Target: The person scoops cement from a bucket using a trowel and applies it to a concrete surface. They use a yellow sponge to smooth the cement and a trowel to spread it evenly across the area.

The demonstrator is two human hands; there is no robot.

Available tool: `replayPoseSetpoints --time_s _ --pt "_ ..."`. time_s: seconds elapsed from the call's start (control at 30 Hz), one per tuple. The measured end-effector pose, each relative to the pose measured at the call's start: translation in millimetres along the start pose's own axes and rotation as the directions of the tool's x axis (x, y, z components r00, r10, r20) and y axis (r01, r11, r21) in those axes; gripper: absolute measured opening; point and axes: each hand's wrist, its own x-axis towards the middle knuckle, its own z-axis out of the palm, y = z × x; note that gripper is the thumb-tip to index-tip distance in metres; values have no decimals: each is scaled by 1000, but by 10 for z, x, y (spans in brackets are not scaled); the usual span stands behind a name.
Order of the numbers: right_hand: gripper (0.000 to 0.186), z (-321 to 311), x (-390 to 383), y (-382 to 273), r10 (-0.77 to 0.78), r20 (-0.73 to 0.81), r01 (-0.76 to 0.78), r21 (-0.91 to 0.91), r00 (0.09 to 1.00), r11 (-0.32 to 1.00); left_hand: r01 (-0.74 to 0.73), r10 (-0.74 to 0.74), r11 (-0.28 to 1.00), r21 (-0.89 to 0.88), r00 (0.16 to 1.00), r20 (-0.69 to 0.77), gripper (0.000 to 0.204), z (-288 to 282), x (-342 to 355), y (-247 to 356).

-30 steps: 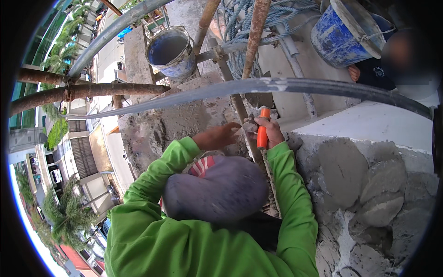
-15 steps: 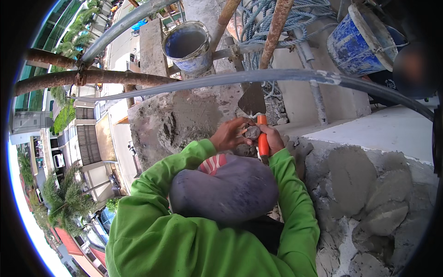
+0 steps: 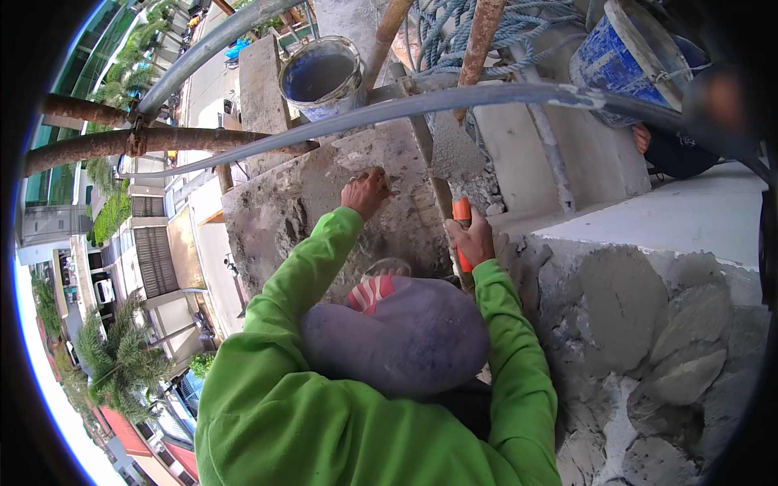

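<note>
My left hand (image 3: 366, 193) reaches over a mortar-smeared board (image 3: 300, 215), its fingers loosely bent and apart near the surface. To its right, my right hand (image 3: 474, 239) grips the orange handle (image 3: 462, 212) of a trowel; the blade is hard to tell from the grey mortar beyond. A metal bar runs along the board's right edge beside that hand. Below both hands is my bent knee in grey, stained trousers (image 3: 397, 340). Rough wet mortar (image 3: 616, 308) covers the surface right of my right arm.
Scaffold pipes (image 3: 186, 140) and a long grey conduit (image 3: 405, 101) cross ahead. A bucket (image 3: 320, 81), coiled blue rope (image 3: 519, 28) and another blue bucket (image 3: 608, 57) stand beyond. A person (image 3: 681, 158) is at upper right. Left, past the edge, a street lies far below.
My left hand came in beside the trowel to a small grey lump, then moved up and left away from it, onto the board. My right hand still holds the trowel.
</note>
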Motion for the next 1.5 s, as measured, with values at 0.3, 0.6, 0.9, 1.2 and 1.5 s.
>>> replayPoseSetpoints --time_s 0.3,0.6,0.9,1.2,1.5 --pt "46 239 180 474 49 -57 -43 102 997 994 -288 294 952 103 954 -51 39 484 284 -357" --pt "39 535 200 236 112 -21 -102 274 993 956 -249 251 966 -69 967 32 38 317 334 -239" --pt "41 666 362 301 71 -202 -26 216 977 976 -270 270 962 -39 963 -19 33 355 327 -250" --pt "47 654 260 121 126 -151 -92 213 981 973 -291 290 956 -23 956 -54 28 394 308 -301" --pt "47 610 246 29 151 -221 -62 364 964 929 -253 252 967 -9 967 -39 27 347 279 -169"
